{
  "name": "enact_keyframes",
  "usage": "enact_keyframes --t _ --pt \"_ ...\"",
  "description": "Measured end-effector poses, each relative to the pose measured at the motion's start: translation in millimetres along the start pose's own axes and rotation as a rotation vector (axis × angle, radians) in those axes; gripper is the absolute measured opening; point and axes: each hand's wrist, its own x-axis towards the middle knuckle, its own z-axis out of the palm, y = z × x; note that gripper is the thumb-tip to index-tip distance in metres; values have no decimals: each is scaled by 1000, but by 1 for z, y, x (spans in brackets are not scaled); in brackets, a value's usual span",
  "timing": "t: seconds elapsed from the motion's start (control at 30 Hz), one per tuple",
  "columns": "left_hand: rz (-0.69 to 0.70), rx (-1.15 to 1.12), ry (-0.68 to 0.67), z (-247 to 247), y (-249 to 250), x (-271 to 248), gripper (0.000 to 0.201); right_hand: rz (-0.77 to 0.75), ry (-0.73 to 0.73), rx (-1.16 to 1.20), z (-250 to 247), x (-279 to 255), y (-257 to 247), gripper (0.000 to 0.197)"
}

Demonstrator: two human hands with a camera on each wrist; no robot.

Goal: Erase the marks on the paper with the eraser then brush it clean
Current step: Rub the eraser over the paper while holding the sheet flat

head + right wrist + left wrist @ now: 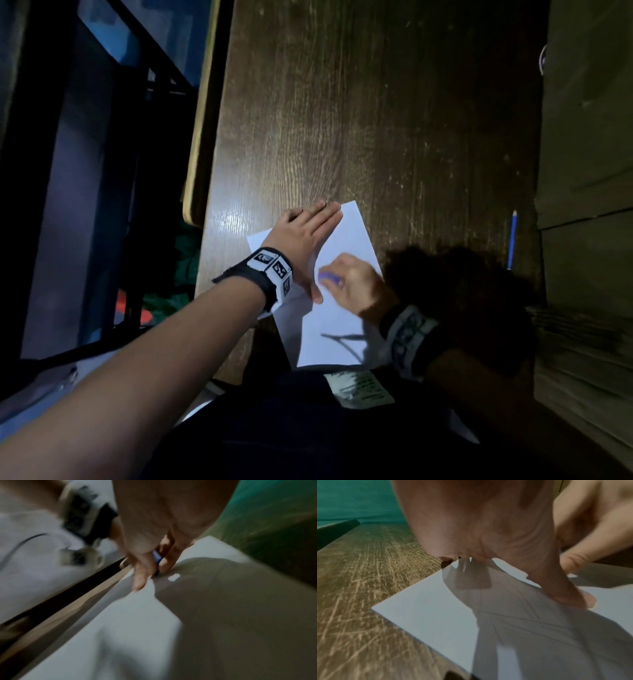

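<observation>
A white sheet of paper [349,236] lies on the wooden desk [342,120] near its front edge. My left hand [308,233] lies flat on the sheet's upper left part, fingers straight, thumb stretched toward me. Faint pencil lines [530,616] show on the paper [428,615] under that left hand [488,527]. My right hand [349,281] pinches a blue eraser [329,277] and presses it on the sheet just right of my left thumb. In the blurred right wrist view the right hand [154,545] holds the eraser [157,557] down against the paper [130,635].
A blue pencil [511,240] lies on the desk far right, beside a greenish wall or cabinet [589,137]. The desk's left edge [202,137] drops to a dark metal frame. A printed slip [359,389] rests on my lap below the desk.
</observation>
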Motion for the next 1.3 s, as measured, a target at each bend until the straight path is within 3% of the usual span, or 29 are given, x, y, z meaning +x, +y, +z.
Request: enact_keyframes --t 0.1,0.17,0.23,0.3,0.37,0.53,0.57,0.7,0.73,0.83,0.9,0.93,1.03,1.07,1.2,1.23,1.3 --pt "9 -27 -13 -1 -2 -1 168 166 230 -38 -28 46 26 7" --pt "11 -25 -6 1 0 -2 168 238 338 -17 -23 49 35 15" --pt "9 -20 6 2 1 -2 168 219 276 -8 -3 26 19 16" --pt "-1 1 12 2 1 -1 168 114 77 27 12 -6 -5 8" --pt "-2 5 9 1 0 -1 167 73 -17 48 1 1 -3 2" --pt "18 -18 -2 1 0 -3 168 258 341 -32 -21 48 36 14" --pt "15 -18 -2 2 0 -2 168 239 318 -27 -12 39 31 13" --pt "-4 -2 14 2 0 -1 169 0 -16 -3 6 -1 2 7" --pt "-2 -9 9 1 -1 -1 169 -6 -14 5 -1 8 9 6" --pt "11 -29 -11 0 -1 -2 169 159 322 -66 -25 47 32 11" --pt "12 -30 0 1 0 -2 170 169 407 -50 -23 44 26 10" --pt "12 -28 6 1 0 -2 169 102 386 -65 -15 33 15 8" --pt "1 -29 8 2 -1 -2 167 -60 49 -2 -4 1 -8 5" --pt "3 -32 5 1 -2 -2 167 -67 19 -10 -11 7 -2 3" --pt "17 -48 -16 0 -2 -2 169 69 380 -82 -35 49 31 6" --pt "15 -46 -12 0 -1 -2 169 83 409 -103 -31 47 30 7" --pt "14 -42 -7 1 -2 -2 169 89 271 -84 -10 24 16 6"
